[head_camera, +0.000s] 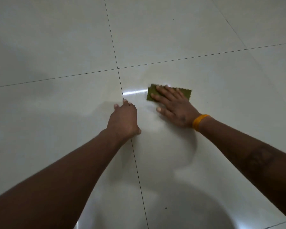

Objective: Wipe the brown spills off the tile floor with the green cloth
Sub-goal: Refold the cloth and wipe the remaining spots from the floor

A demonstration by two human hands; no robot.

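The green cloth (169, 93) is a small olive-green rectangle with a zigzag-cut far edge, lying flat on the pale, glossy tile floor (56, 47), just right of where two dark grout lines (117, 68) cross. The right hand (173, 106) presses down on it with fingers spread and flat, palm over the near right part of the cloth, so only the left end and the far edge show; an orange band (199, 121) circles that wrist. The left hand (125, 119) rests on the floor just left of the cloth, on the grout line, fingers curled loosely and gripping nothing. A bright wet-looking streak (134, 92) gleams between the grout line and the cloth's left edge. No brown marks are clearly visible around the cloth; a few tiny dark specks dot the tiles. Bare floor spreads widely on every side of both hands.
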